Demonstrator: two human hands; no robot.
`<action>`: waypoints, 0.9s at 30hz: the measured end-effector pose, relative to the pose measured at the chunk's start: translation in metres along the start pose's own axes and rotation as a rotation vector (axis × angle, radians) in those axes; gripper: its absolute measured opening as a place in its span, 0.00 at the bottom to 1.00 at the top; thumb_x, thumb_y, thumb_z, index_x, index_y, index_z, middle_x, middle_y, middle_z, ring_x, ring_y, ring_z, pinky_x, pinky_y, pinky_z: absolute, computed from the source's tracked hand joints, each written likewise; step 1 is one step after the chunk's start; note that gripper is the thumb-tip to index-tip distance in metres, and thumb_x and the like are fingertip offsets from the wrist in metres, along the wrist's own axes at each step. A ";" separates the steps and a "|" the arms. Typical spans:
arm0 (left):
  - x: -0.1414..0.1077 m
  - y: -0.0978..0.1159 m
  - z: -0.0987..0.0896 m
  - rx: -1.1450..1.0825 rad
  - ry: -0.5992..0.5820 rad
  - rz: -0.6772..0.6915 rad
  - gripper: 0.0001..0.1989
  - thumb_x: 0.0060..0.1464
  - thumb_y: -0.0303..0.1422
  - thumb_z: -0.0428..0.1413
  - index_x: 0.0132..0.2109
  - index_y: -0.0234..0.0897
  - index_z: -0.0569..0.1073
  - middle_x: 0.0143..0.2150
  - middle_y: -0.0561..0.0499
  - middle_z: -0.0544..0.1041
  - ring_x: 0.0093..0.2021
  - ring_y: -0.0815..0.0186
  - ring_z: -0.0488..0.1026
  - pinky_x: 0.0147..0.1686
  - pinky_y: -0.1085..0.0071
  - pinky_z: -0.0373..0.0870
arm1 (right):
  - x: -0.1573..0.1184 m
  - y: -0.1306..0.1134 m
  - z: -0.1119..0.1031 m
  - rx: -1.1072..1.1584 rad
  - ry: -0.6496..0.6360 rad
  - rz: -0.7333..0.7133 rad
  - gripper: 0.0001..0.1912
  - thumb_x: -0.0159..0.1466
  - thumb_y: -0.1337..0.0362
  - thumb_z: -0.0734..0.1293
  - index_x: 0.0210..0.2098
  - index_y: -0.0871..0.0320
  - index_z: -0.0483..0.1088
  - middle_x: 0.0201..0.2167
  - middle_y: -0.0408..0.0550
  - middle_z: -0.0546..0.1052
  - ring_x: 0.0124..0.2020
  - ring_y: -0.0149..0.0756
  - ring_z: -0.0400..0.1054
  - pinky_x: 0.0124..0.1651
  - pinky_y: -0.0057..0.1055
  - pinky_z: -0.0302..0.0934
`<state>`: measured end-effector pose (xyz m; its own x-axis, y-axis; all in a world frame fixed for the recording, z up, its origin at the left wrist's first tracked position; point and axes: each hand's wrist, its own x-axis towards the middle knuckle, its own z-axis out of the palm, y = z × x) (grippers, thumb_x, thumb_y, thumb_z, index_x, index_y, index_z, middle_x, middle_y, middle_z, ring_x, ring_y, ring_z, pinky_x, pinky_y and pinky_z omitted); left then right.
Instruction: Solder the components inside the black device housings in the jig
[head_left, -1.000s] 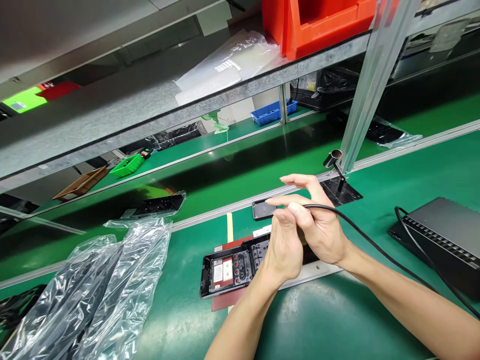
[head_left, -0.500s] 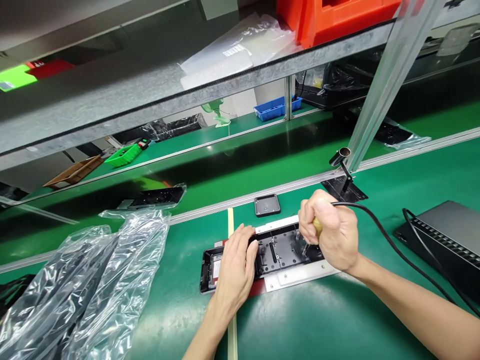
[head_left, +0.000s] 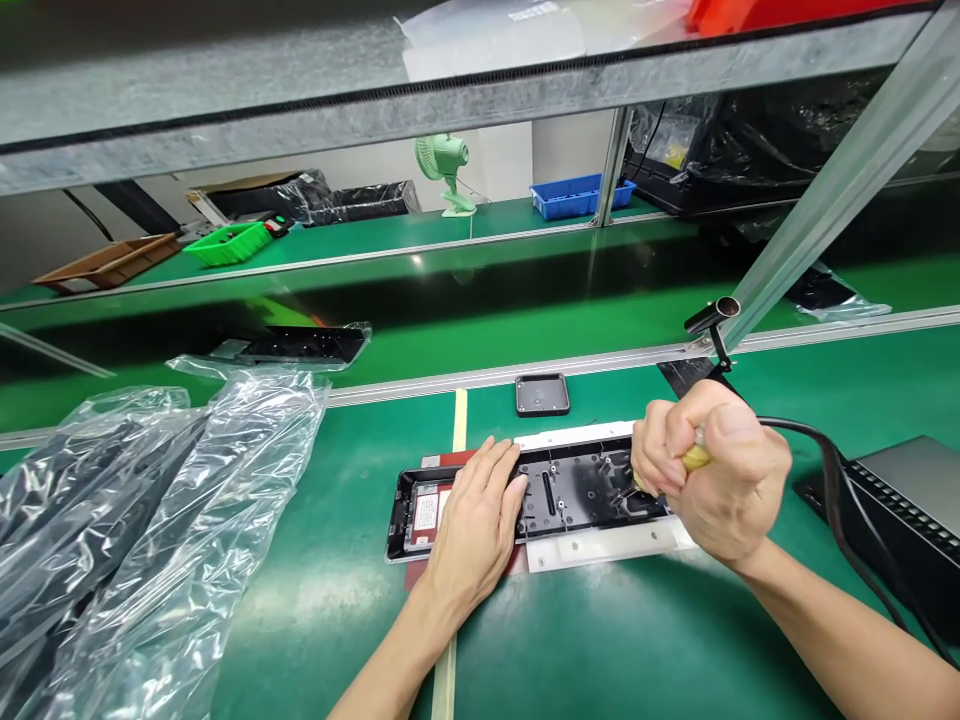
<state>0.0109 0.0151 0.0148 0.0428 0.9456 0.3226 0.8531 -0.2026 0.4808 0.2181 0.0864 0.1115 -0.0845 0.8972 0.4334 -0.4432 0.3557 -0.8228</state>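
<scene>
My left hand [head_left: 476, 520] lies flat with fingers stretched across a long black plastic housing [head_left: 570, 495], over its left part. The housing rests open side up in a white fixture [head_left: 600, 550], and posts and ribs show inside it. My right hand [head_left: 712, 475] is wrapped around the yellow handle of a corded soldering iron [head_left: 696, 457], above the housing's right end. The fingers hide most of the iron; its tip points down into the housing, and I cannot tell whether it touches. A small black cover [head_left: 542, 395] lies behind the fixture.
A tubular iron stand [head_left: 712, 315] stands at the back right, near a metal post. A black cable [head_left: 817, 440] runs past a grey-black device [head_left: 907, 500] at right. Plastic-bagged dark parts [head_left: 172, 530] lie at left. An overhead shelf [head_left: 450, 115] crosses above.
My right hand with the soldering iron has moved right along the housing. My left hand stays flat on it. The head view has tilted, so the shelf sits higher in the picture.
</scene>
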 end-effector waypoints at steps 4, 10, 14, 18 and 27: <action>-0.001 0.000 0.001 0.003 0.010 0.003 0.20 0.75 0.37 0.45 0.68 0.37 0.69 0.69 0.42 0.73 0.73 0.52 0.64 0.70 0.48 0.66 | -0.001 -0.001 0.001 0.006 0.036 0.021 0.22 0.69 0.53 0.68 0.22 0.55 0.64 0.13 0.38 0.58 0.14 0.27 0.50 0.14 0.25 0.47; -0.001 -0.002 0.003 0.009 -0.002 0.005 0.21 0.75 0.36 0.45 0.69 0.37 0.67 0.70 0.43 0.71 0.74 0.53 0.62 0.71 0.49 0.65 | -0.002 -0.003 0.003 0.006 0.050 0.034 0.23 0.67 0.52 0.70 0.20 0.56 0.65 0.12 0.38 0.57 0.13 0.27 0.50 0.14 0.25 0.46; -0.002 -0.004 0.005 0.012 0.007 0.006 0.21 0.75 0.36 0.45 0.69 0.38 0.66 0.69 0.43 0.71 0.73 0.53 0.63 0.71 0.49 0.66 | -0.001 -0.004 0.005 0.012 0.071 0.048 0.22 0.65 0.52 0.70 0.20 0.56 0.65 0.12 0.39 0.57 0.13 0.27 0.49 0.14 0.25 0.46; -0.002 -0.004 0.005 0.016 0.008 0.012 0.21 0.75 0.36 0.46 0.69 0.39 0.66 0.69 0.43 0.71 0.73 0.52 0.63 0.70 0.48 0.66 | -0.001 -0.005 0.005 0.007 0.074 0.050 0.23 0.66 0.51 0.69 0.20 0.56 0.64 0.12 0.39 0.57 0.12 0.27 0.49 0.14 0.24 0.46; -0.002 -0.004 0.004 0.024 0.013 0.016 0.21 0.75 0.36 0.46 0.69 0.39 0.66 0.69 0.43 0.72 0.72 0.53 0.64 0.70 0.48 0.66 | -0.001 -0.005 0.005 0.043 0.088 0.069 0.23 0.64 0.50 0.71 0.20 0.56 0.65 0.12 0.39 0.57 0.12 0.26 0.48 0.13 0.25 0.45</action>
<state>0.0096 0.0151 0.0085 0.0499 0.9387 0.3411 0.8644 -0.2117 0.4560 0.2160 0.0819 0.1172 -0.0385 0.9392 0.3411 -0.4767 0.2827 -0.8324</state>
